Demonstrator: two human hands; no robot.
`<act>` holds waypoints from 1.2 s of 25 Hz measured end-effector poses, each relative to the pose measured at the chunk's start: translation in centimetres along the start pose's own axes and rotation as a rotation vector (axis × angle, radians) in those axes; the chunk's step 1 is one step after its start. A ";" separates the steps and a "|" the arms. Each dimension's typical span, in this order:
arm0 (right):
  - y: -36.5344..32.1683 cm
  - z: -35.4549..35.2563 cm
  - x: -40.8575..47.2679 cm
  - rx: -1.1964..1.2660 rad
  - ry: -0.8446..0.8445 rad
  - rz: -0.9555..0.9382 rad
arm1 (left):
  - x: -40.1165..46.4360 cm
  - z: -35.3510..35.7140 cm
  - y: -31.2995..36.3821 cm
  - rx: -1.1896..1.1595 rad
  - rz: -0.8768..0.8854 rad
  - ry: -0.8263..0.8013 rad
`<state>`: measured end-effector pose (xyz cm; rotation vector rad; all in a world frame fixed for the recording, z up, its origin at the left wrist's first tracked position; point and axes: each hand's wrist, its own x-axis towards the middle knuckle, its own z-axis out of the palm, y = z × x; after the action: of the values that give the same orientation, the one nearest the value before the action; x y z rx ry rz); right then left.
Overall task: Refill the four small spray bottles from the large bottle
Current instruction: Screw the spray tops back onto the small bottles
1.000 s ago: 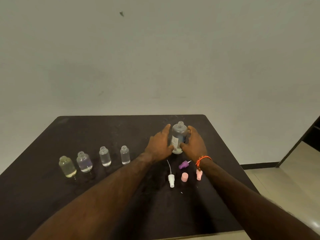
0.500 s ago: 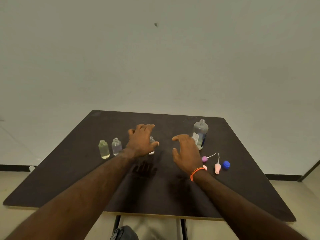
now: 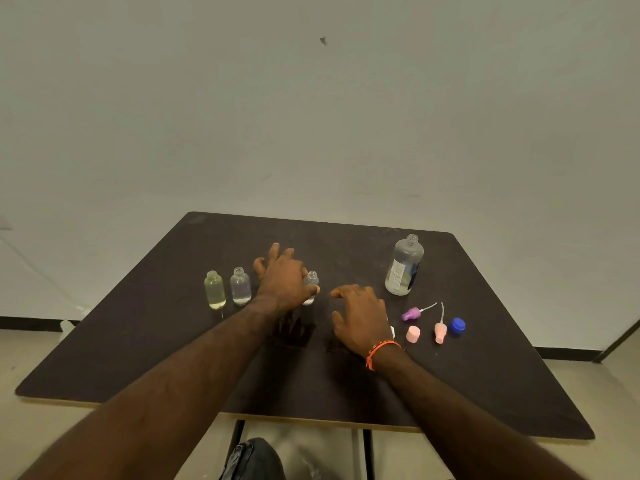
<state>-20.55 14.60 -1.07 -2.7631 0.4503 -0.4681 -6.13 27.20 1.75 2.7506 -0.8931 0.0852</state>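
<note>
The large clear bottle [image 3: 403,266] stands uncapped at the table's far right, and neither hand touches it. A yellowish small bottle [image 3: 214,289] and a clear small bottle [image 3: 240,286] stand open at the left. My left hand [image 3: 282,278] hovers over the row with fingers spread and hides a third bottle. Its thumb lies in front of another small bottle [image 3: 311,281]. My right hand [image 3: 362,317] is just above the table with loosely bent fingers and holds nothing.
Right of my right hand lie a purple spray head [image 3: 412,313], a pink cap [image 3: 412,333], a pink spray head [image 3: 440,332] and a blue cap [image 3: 457,325]. A white spray head [image 3: 392,330] peeks from behind my right hand. The dark table [image 3: 173,358] stands against a wall.
Both hands let go of the large bottle and moved left. My left hand now sits over the small bottles and my right hand is beside it. The view has pulled back.
</note>
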 end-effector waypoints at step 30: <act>-2.6 -9.6 -2.3 0.320 0.200 -0.074 | -8.8 4.2 0.1 -0.510 0.017 0.171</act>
<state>-25.47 15.45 7.82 -2.4401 0.2890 -0.7677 -13.39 31.04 -3.41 2.2272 -0.7649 0.0807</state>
